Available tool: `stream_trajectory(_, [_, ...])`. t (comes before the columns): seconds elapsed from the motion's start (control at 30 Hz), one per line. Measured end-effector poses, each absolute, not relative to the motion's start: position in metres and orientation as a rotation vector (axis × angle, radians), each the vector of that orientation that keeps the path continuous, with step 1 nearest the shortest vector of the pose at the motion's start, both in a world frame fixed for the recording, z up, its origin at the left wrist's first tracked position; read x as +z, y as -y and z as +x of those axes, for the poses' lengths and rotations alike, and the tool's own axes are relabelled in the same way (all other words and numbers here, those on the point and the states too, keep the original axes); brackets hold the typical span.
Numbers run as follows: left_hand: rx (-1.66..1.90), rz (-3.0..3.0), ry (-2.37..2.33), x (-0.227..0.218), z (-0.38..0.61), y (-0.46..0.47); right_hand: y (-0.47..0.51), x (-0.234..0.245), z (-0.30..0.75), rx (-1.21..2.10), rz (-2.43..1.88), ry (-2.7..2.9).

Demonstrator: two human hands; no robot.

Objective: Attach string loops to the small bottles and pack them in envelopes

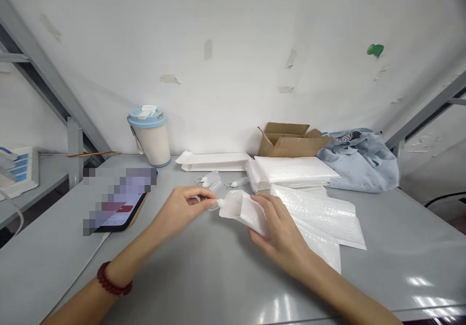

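My right hand [278, 223] grips a white bubble mailer [251, 211] above the table, its open mouth facing left with the flap spread. At that mouth, my left hand [189, 207] pinches the end of a small plastic bottle [220, 202] with thumb and forefinger. Only a white tip and a thin loop of it show; the mailer hides the rest. Just behind the hands lie several small clear bottles [210, 178] with white tips and loops, and one more such bottle [239, 182] to their right.
Flat bubble mailers [324, 213] lie right of my right hand, before a mailer stack [291, 170]. Another white mailer [218, 161] lies by the wall. Behind are an open cardboard box [296, 146] and blue cloth [360, 164]. A cup [155, 140] and propped phone [124, 203] stand left.
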State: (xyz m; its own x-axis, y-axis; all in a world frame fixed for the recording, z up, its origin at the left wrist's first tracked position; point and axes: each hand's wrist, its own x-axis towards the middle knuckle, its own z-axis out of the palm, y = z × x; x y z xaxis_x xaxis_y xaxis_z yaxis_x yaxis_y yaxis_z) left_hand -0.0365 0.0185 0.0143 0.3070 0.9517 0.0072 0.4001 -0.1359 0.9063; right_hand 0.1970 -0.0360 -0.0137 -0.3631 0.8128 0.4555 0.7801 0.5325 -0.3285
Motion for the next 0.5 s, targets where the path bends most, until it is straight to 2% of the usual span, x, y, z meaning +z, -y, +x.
stream_trajectory(0.17, [0.782, 1.862, -1.123, -0.005, -0.016, -0.007, 0.040, -0.018, 0.192, 0.114, -1.194, 2.265])
stream_trajectory(0.37, [0.897, 2.402, -1.024, -0.028, -0.006, 0.007, 0.041, -0.020, 0.187, 0.167, -1.142, 2.310])
stream_trajectory(0.5, [0.850, 2.465, -0.974, -0.030, -0.007, 0.005, 0.041, -0.020, 0.187, 0.192, -1.144, 2.307])
